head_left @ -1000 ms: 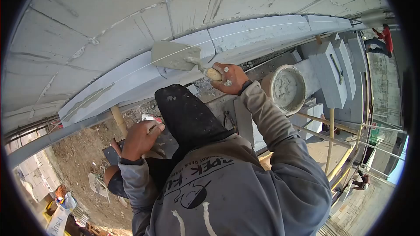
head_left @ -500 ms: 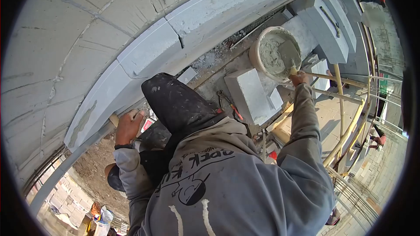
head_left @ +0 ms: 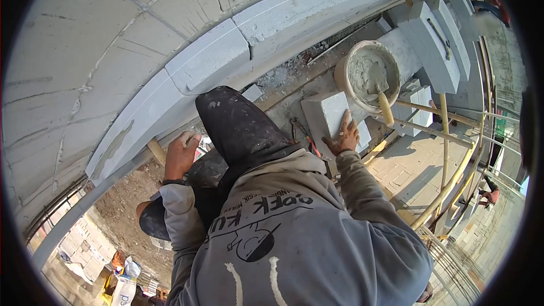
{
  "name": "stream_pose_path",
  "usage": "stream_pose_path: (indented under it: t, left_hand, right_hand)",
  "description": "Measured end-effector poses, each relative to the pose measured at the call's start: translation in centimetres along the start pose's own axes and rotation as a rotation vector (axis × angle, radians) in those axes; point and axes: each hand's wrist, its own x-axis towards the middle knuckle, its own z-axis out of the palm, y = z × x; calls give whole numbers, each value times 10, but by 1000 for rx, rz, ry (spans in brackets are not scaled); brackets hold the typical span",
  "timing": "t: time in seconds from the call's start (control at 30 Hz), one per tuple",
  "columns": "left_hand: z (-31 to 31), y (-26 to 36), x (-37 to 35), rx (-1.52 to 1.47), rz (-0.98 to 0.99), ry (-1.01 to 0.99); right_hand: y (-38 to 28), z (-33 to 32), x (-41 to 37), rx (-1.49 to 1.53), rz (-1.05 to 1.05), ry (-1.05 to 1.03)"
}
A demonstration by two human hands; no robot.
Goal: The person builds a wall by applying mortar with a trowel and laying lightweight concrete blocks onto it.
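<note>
My right hand (head_left: 343,136) lies with fingers spread on a pale grey lightweight block (head_left: 324,114) beside my knee. Beyond it, a trowel (head_left: 385,106) rests in a round bucket (head_left: 340,75) of grey mortar (head_left: 362,68), its wooden handle sticking out over the rim. My left hand (head_left: 180,156) is by my other leg, close to the wall and the end of a wooden piece (head_left: 156,150). Its fingers are curled in, and the palm side is hidden. Nearest to it is the course of pale blocks (head_left: 212,59) along the wall.
Stacked blocks (head_left: 433,51), one with a dark tool (head_left: 440,38) on it, stand beyond the bucket. Red-handled pliers (head_left: 306,137) lie near my knee. Bamboo poles (head_left: 445,153) edge the platform at right. A person (head_left: 491,192) is far off at right.
My right hand has let go of the trowel handle, leaving the trowel in the bucket, and has come back toward me onto the block. My left hand stays near the wall, its fingers more curled.
</note>
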Motion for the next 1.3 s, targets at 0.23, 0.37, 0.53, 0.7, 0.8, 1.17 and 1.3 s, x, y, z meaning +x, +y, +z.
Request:
stream_pose_path:
  t: [0.23,0.37,0.53,0.7,0.8,1.17,1.3]
  left_hand:
    - [-12,3,-11,27,13,22]
    - [-21,-6,-14,21,75,-25]
    - [-39,-13,-44,29,76,30]
    - [-72,-52,-97,-90,118,299]
    - [-100,-92,-143,-201,85,536]
    - [-100,-265,-194,-1193,-329,1422]
    - [-123,-313,-188,-1093,-209,1490]
  right_hand:
    - [13,-80,11,-50,-277,-12]
    - [-30,-175,-32,-192,-592,118]
    - [-105,-297,-92,-122,-818,297]
    - [-191,-383,-168,-108,-1180,514]
    - [-268,-404,-237,-58,-1340,436]
    - [-544,-314,-314,-58,-1880,396]
    - [-604,-267,-345,7,-1972,377]
